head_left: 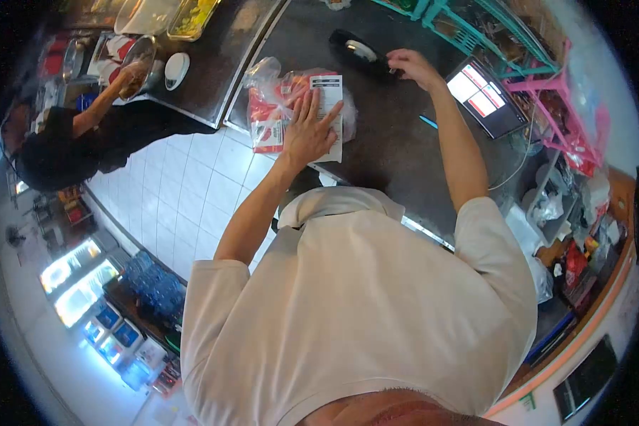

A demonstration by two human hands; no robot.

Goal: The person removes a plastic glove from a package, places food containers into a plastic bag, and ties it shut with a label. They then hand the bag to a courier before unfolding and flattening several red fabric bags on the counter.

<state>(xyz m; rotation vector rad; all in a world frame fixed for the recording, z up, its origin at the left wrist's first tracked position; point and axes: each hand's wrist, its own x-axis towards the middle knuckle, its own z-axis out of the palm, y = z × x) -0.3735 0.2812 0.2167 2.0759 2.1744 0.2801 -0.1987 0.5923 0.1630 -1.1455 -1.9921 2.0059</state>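
My left hand [309, 135] lies flat with fingers spread on a printed paper slip [326, 91]. Under the slip is a clear plastic bag [266, 74] with red-and-white packaging inside, its top gathered into a knot. My right hand [413, 67] pinches its fingers together at the near right end of a black tape dispenser [351, 53], which carries a pale roll. Whatever is between those fingertips is too small to make out. A blue pen [429, 122] lies on the dark table [387, 138] below my right hand.
A tablet [486, 96] with a lit screen stands right of my right arm, beside teal [451, 32] and pink [564, 113] racks. A cable [515, 170] runs near it. At the left, a co-worker [71, 142] reaches into a bowl [140, 60] on another counter [216, 71].
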